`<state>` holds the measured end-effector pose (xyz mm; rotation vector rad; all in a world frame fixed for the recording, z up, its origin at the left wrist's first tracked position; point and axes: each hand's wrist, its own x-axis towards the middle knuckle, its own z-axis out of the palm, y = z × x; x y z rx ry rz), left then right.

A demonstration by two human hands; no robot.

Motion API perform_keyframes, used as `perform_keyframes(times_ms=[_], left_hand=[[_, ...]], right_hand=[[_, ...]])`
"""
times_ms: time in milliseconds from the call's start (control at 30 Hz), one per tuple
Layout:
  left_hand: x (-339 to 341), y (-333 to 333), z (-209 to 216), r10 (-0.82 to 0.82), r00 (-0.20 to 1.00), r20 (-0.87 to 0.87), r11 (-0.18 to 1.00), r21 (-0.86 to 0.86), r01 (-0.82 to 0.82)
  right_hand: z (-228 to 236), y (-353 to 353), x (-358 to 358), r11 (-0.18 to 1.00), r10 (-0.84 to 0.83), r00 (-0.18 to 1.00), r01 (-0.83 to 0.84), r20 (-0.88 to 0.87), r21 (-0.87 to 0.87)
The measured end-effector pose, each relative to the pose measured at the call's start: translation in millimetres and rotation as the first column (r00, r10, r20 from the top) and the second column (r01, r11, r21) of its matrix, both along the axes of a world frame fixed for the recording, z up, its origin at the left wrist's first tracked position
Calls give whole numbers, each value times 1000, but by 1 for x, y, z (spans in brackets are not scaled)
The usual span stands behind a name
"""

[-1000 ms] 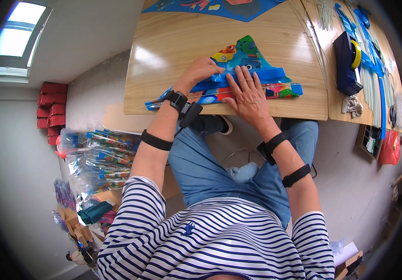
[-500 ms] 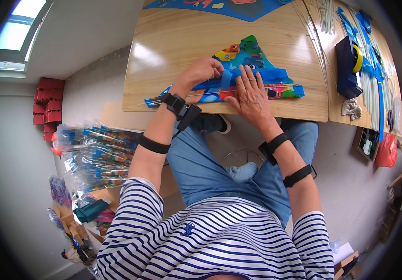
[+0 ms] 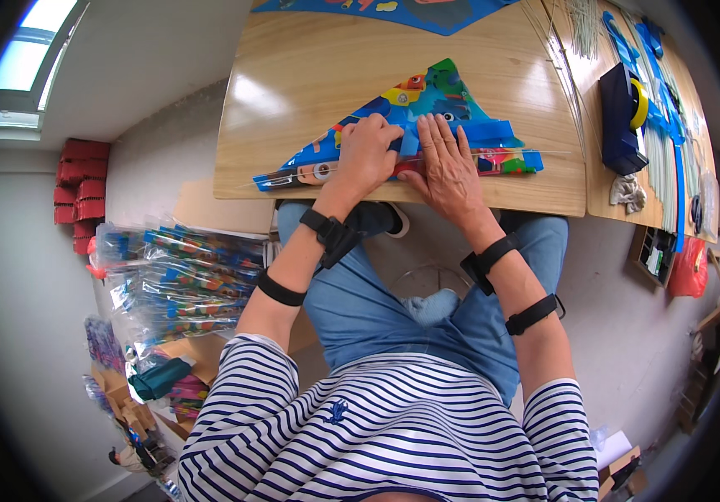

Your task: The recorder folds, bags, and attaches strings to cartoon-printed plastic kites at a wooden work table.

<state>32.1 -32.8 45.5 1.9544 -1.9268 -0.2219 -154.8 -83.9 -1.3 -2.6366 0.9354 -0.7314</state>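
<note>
A folded kite (image 3: 452, 96) of bright printed sheet, mostly blue with red, yellow and green, lies along the near edge of the table. Thin pale rods (image 3: 506, 151) run lengthwise over it, their ends sticking out past its sides. A blue band (image 3: 492, 132) crosses its right half. My left hand (image 3: 366, 155) is closed on the middle of the kite, fingers curled, the fingertips partly hidden. Just to its right, my right hand (image 3: 448, 167) lies flat with fingers stretched out, pressing the kite and rods down.
Another blue printed sheet (image 3: 376, 10) lies at the table's far edge. A dark tape dispenser (image 3: 619, 117), a crumpled cloth (image 3: 627, 192) and long rods with blue strips (image 3: 669, 125) lie on the right-hand table. Clear-bagged kites (image 3: 184, 276) are stacked at the lower left.
My left hand has moved right and turned more palm-down, closer to my right hand, uncovering the kite's left part. My right hand stays flat in place.
</note>
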Motion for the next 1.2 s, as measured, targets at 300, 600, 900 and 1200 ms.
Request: perform_keyframes(times_ms=[300, 600, 900, 1200], left_hand=[[-6, 16, -13, -25, 999, 48, 982, -186, 34], [-7, 23, -26, -2, 1000, -30, 964, -267, -6], [-7, 23, -28, 12, 1000, -6, 964, -264, -13], [-7, 25, -24, -1, 1000, 5, 971, -238, 2]], right_hand=[[1, 0, 2, 1000, -1, 1000, 1, -27, 0], [1, -2, 1, 1000, 21, 1000, -21, 8, 10], [26, -12, -6, 969, -20, 999, 31, 48, -246], [22, -13, -7, 969, 183, 974, -202, -134, -142]])
